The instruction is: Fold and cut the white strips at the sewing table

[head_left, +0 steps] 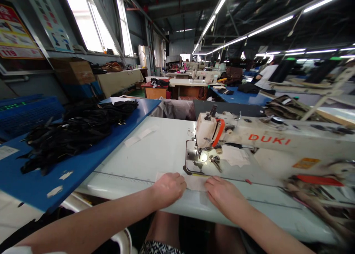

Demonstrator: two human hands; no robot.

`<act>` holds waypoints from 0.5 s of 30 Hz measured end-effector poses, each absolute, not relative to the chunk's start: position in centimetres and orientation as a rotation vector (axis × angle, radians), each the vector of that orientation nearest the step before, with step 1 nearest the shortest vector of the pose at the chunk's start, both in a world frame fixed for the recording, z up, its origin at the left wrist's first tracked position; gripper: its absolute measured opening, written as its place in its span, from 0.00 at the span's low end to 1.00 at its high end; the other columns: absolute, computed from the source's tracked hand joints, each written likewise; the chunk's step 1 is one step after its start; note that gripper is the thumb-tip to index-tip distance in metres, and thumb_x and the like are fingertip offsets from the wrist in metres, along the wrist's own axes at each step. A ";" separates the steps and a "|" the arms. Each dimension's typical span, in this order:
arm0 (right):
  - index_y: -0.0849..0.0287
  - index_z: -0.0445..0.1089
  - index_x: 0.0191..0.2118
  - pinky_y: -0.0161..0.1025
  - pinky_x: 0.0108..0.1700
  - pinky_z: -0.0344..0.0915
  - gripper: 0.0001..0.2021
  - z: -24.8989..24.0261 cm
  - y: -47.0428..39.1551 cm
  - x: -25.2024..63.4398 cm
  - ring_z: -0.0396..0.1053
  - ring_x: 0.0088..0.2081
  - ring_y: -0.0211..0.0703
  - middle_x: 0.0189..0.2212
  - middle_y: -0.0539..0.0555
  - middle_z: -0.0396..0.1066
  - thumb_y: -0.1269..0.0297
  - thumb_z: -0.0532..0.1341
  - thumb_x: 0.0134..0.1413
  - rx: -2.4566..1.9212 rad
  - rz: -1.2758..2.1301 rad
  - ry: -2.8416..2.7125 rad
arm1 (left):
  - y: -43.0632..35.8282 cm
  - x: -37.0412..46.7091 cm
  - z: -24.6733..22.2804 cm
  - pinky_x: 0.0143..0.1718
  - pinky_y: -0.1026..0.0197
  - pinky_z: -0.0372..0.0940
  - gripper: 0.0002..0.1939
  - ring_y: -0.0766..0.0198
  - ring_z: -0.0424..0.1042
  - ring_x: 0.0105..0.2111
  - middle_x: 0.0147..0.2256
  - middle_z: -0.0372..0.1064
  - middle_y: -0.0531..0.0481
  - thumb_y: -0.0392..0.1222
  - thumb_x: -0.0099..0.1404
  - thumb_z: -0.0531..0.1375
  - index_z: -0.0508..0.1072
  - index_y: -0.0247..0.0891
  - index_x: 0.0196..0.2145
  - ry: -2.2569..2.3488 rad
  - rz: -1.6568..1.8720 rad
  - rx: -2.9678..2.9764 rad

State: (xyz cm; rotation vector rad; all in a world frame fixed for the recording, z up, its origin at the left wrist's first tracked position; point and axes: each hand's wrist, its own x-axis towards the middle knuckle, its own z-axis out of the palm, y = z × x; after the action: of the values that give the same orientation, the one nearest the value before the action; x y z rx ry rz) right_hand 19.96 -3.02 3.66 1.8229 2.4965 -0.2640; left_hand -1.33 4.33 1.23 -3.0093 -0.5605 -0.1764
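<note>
Two bare hands are set down at the near edge of the pale table (pixel 166 150), with one pale strip (pixel 195 183) spanned between them, so the strip is used as the clock centre here, 12 being straight ahead. Left hand (pixel 169 188): placed at 9 o'clock, fingers curled well in over the strip, though whether it's actually pinched can't be told. Right hand (pixel 221 191): found at 3 o'clock, grip pretty much closed, the strip's end caught at the fingertips.

One sewing machine (pixel 238 132) is parked between 1 and 3 o'clock, and DUKI is printed on its arm in orange-red capitals. One orange sticker (pixel 306 165) is stuck further along, print too small to be read. One little red bit (pixel 248 181) is left lying at 3.

What look like two pale pieces (pixel 131 141) are laid end to end between 10 and 11. On the blue table (pixel 144 109), between 9 and 10, one heap of black pieces (pixel 83 132) is piled up (too tangled to be counted), plus two white scraps (pixel 54 191) nearer 9.

Way back at 10, 119 can be read on a red-and-yellow poster (pixel 18 32). Two dark thread cones (pixel 282 71) with green tops are seen between 1 and 2
</note>
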 end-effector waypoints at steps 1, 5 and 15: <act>0.62 0.69 0.34 0.47 0.47 0.61 0.12 3.7 -3.1 20.1 0.63 0.42 0.49 0.35 0.58 0.68 0.73 0.48 0.54 1.833 -0.266 2.507 | 4.4 -1.3 1.2 0.31 0.58 0.62 0.06 0.60 0.64 0.33 0.32 0.65 0.48 0.34 0.62 0.51 0.67 0.35 0.30 -0.632 -0.228 -3.023; 0.59 0.69 0.34 0.43 0.45 0.62 0.13 4.4 -2.9 20.8 0.64 0.41 0.44 0.35 0.54 0.68 0.71 0.47 0.56 1.908 -0.364 2.552 | 5.0 -1.7 1.8 0.37 0.60 0.63 0.10 0.63 0.66 0.36 0.33 0.68 0.51 0.37 0.65 0.49 0.69 0.37 0.32 -0.847 -0.326 -3.144; 0.55 0.71 0.36 0.37 0.45 0.61 0.13 4.4 -2.6 21.7 0.65 0.39 0.38 0.37 0.51 0.68 0.66 0.49 0.58 2.040 -0.671 2.623 | 5.0 -2.5 1.8 0.47 0.62 0.62 0.11 0.65 0.65 0.43 0.39 0.69 0.52 0.41 0.65 0.52 0.74 0.42 0.37 -1.048 -0.520 -3.413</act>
State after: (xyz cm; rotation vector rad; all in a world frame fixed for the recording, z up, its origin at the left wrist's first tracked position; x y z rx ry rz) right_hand 21.67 -2.63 4.39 2.0401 2.6233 -0.6714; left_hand -2.52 5.02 1.77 -3.4132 -1.0479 -0.5195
